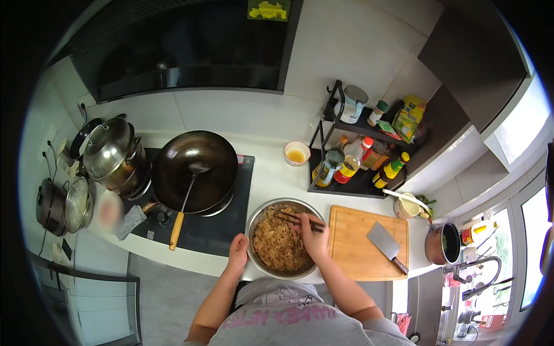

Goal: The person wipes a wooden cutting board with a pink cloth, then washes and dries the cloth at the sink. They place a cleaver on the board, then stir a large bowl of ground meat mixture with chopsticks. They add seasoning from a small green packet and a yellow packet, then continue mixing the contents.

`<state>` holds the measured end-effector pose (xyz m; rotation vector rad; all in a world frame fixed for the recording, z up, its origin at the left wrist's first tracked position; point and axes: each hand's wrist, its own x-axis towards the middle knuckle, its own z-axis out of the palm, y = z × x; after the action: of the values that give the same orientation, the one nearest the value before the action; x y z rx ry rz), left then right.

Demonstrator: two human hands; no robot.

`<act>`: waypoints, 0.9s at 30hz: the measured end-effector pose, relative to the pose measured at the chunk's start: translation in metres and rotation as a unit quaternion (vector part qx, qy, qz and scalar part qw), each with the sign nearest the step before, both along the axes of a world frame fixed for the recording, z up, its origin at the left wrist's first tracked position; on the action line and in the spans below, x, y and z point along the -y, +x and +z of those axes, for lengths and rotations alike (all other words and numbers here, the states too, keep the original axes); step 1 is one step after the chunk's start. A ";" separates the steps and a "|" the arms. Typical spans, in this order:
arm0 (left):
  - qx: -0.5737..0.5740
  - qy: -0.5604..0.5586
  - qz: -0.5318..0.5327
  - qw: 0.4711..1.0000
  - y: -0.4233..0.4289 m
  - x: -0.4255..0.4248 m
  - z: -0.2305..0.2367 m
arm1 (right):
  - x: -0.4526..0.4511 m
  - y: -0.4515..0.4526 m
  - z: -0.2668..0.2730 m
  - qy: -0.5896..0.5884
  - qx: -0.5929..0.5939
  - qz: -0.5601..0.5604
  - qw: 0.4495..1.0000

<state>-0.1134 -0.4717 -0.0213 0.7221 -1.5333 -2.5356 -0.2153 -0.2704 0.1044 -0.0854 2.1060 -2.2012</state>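
A stainless steel bowl (pixel 318 207) stands at the counter's front edge, holding a brown, lumpy, minced-looking mixture (pixel 277 242). My left hand (pixel 238 251) grips the bowl's left rim. Dark chopsticks (pixel 318 227) are held in my right hand (pixel 312 237) over the right side of the bowl, with their tips at the mixture. Just right of the bowl lies a wooden cutting board (pixel 348 242), and a cleaver (pixel 385 239) rests flat on it.
To the left, a wok (pixel 194 173) with a wooden-handled spatula (pixel 176 229) sits on the black cooktop (pixel 244 186). Behind are a small bowl (pixel 297 148) of yellowish liquid and a black rack (pixel 355 190) of bottles. A pot (pixel 437 248) stands far right.
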 end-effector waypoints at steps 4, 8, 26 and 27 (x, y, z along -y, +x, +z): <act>0.013 -0.006 -0.031 0.999 -0.008 -0.001 0.008 | -0.003 -0.004 -0.035 0.022 0.104 0.082 0.991; 0.015 -0.017 -0.030 0.999 0.003 0.007 0.008 | -0.023 -0.008 -0.008 0.063 0.098 0.107 0.987; 0.042 0.000 -0.056 0.998 -0.003 0.005 0.019 | -0.027 0.029 -0.014 0.196 -0.162 0.191 0.948; 0.035 -0.009 -0.051 0.998 -0.003 0.007 0.016 | -0.030 0.030 -0.009 0.214 -0.137 0.176 0.951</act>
<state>-0.1161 -0.4791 -0.0054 0.7559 -1.6540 -2.5902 -0.1857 -0.2404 0.0951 -0.7090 2.4248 -1.5716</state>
